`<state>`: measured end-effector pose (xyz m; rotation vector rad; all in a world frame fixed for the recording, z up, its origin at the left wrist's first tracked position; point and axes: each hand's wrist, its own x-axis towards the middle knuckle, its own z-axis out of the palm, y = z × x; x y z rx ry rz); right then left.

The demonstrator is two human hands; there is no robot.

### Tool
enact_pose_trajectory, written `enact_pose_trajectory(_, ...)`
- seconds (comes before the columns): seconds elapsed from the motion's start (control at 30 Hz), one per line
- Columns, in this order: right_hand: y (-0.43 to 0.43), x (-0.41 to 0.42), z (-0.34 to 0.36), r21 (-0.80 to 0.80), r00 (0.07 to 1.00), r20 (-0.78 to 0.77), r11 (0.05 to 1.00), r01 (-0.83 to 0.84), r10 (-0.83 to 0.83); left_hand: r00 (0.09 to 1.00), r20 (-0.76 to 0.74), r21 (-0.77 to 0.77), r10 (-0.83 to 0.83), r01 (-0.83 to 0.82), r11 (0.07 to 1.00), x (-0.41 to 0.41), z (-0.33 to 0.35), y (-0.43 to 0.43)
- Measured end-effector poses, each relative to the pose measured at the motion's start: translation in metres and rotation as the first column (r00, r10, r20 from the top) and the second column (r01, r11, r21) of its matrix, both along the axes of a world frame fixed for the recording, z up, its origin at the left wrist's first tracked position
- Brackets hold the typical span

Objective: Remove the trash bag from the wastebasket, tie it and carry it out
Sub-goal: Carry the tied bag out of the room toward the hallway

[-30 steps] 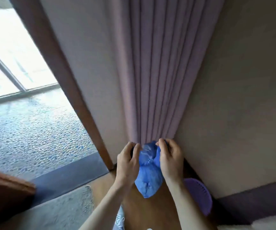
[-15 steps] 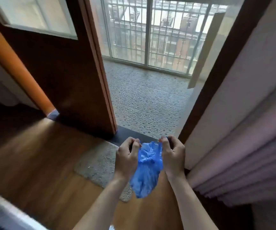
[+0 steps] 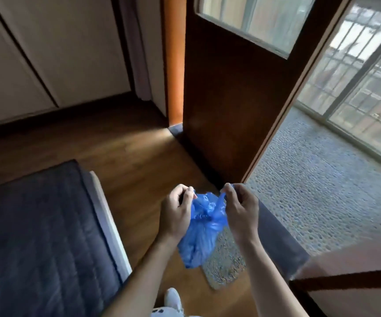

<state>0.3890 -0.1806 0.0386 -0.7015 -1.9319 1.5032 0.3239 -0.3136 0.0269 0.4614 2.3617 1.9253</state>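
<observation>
A small blue trash bag (image 3: pixel 199 239) hangs in front of me above the wooden floor, its top gathered into a bunch. My left hand (image 3: pixel 177 212) pinches the left ear of the bag's top. My right hand (image 3: pixel 239 208) pinches the right ear, a short way apart from the left. The bag's body dangles between my forearms. The wastebasket is out of view.
A dark quilted mattress (image 3: pixel 38 236) with a white edge fills the lower left. An open brown door (image 3: pixel 233 106) with a glass pane stands ahead. Right of it lies a pebbled balcony floor (image 3: pixel 317 193). A small grey mat (image 3: pixel 225 266) lies under the bag.
My view has swung left, from the curtain and wall to the doorway, then to the door and mattress. Both hands have kept hold of the bag's top and drawn slightly apart.
</observation>
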Motion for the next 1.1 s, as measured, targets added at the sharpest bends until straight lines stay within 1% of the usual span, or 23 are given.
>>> enact_pose_trajectory(0.13,-0.039,-0.056,-0.003,-0.018,0.991,0.008,0.991,-0.132,0.132,0.992,0.038,0.011,0.123,-0.124,0.992,-0.045,-0.002,-0.042)
enact_pose_trajectory(0.23,-0.064,-0.09,-0.005,-0.039,0.978,0.009,0.977,-0.21,0.21,0.981,0.061,0.028,0.184,-0.186,0.982,-0.074,-0.006,-0.071)
enact_pose_trajectory(0.5,-0.103,-0.188,-0.009,-0.052,0.928,0.06,0.929,-0.366,0.369,0.931,0.065,0.002,0.358,-0.359,0.933,-0.146,-0.005,-0.12)
enact_pose_trajectory(0.7,-0.101,-0.278,-0.014,-0.059,0.903,0.081,0.906,-0.419,0.422,0.902,0.106,0.058,0.419,-0.427,0.903,-0.232,-0.008,-0.12)
enact_pose_trajectory(0.83,-0.095,-0.359,-0.018,-0.051,0.893,0.084,0.897,-0.44,0.443,0.89,0.11,0.073,0.442,-0.451,0.889,-0.305,-0.016,-0.113)
enact_pose_trajectory(1.0,-0.083,-0.466,-0.017,-0.042,0.881,0.079,0.885,-0.464,0.466,0.874,0.11,0.004,0.473,-0.477,0.879,-0.398,-0.015,-0.095)
enact_pose_trajectory(1.1,-0.076,-0.521,-0.013,-0.041,0.875,0.067,0.877,-0.478,0.48,0.875,0.103,0.006,0.474,-0.477,0.879,-0.447,-0.012,-0.087)
